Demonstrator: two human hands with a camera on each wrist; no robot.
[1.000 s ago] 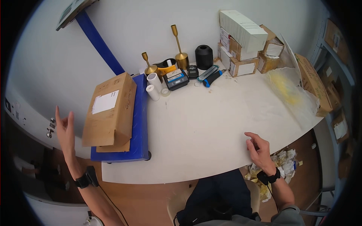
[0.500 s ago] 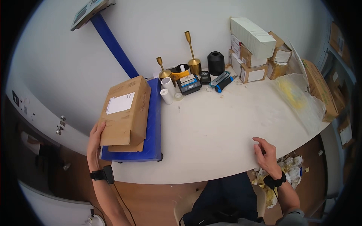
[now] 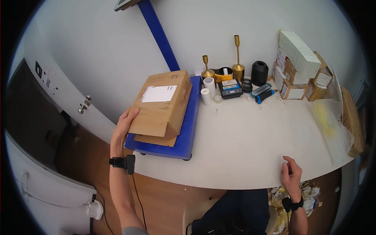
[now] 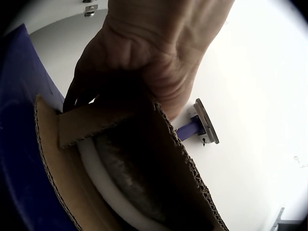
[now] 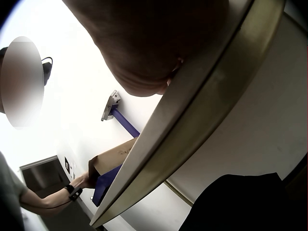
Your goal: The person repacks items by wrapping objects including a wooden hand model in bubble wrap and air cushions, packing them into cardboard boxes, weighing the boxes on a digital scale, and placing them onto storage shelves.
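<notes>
Gripping: left hand, fingers curled over the box's left edge, towards its near end.
Box: on the blue scale, just right of that hand; long axis runs away from the person, slanting right.
Right hand: farther from box, loosely curled, holding nothing.

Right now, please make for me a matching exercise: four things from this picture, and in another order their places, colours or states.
1. Cardboard box
2. Left hand
3. Right hand
4. Tall candlestick

A. Gold-coloured, near the wall
B. Loosely curled, by the table's front edge
C. On the blue platform
D. Gripping the box's side

Pairs: 1-C, 2-D, 3-B, 4-A
</notes>
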